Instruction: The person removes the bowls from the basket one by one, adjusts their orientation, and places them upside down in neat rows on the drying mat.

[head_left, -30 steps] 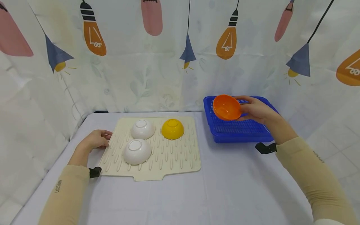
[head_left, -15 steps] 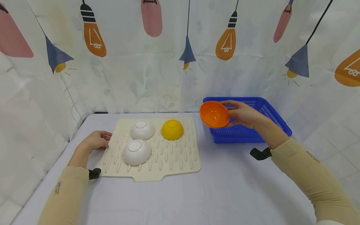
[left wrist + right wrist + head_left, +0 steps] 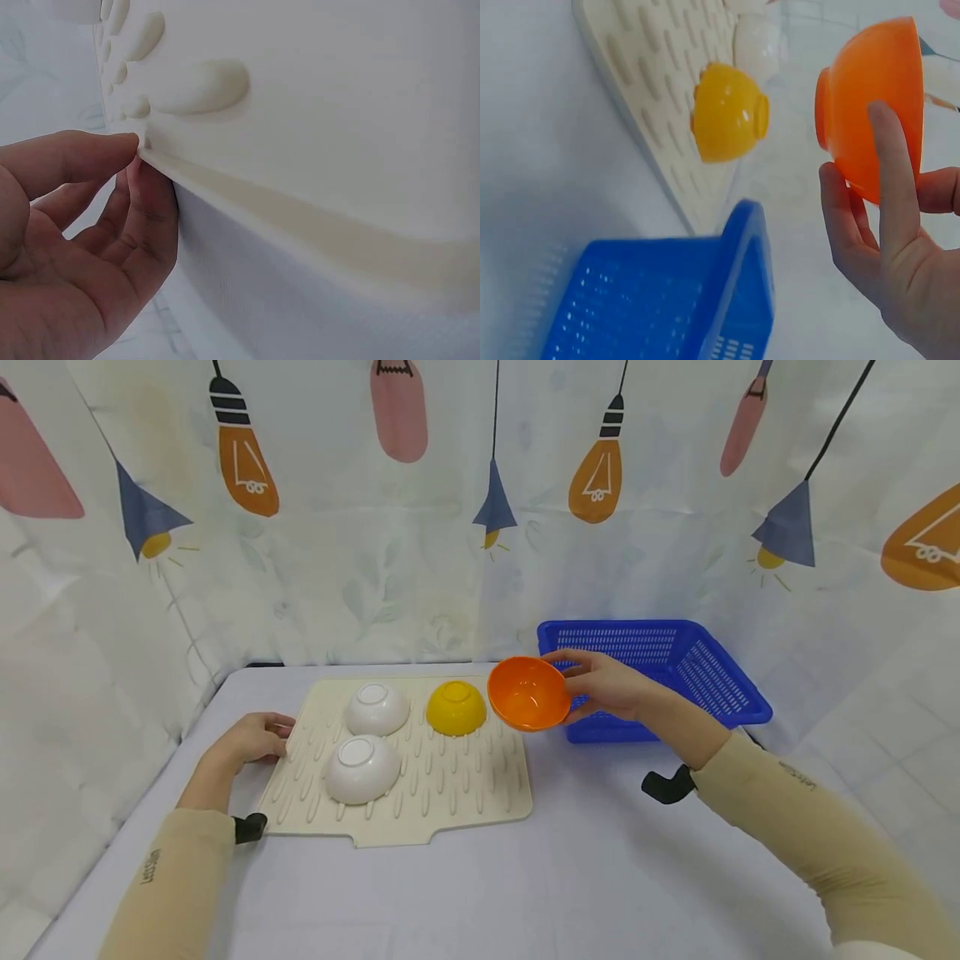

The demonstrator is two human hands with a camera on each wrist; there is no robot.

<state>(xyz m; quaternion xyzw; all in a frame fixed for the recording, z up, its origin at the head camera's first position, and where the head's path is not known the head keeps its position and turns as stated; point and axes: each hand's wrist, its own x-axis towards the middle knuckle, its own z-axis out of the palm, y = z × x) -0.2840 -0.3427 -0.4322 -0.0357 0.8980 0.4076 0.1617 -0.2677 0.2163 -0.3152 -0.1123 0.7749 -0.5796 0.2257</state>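
An orange bowl (image 3: 528,695) is held by my right hand (image 3: 611,687), its open side facing me in the head view. In the right wrist view the thumb and fingers grip the orange bowl (image 3: 877,97) by its rim and side. It hangs over the right edge of a cream drying mat (image 3: 465,785). On that mat two white bowls (image 3: 363,770) and a yellow bowl (image 3: 456,708) lie upside down. My left hand (image 3: 251,743) pinches the mat's left edge, with thumb above and fingers below in the left wrist view.
A blue plastic basket (image 3: 720,685) stands at the back right, behind my right forearm. White cloth (image 3: 480,893) covers the table. A printed curtain (image 3: 420,568) hangs along the table's far edge.
My right hand has carried the orange bowl left and toward me, from over the blue basket to the mat's right edge. The left hand has stayed at the mat.
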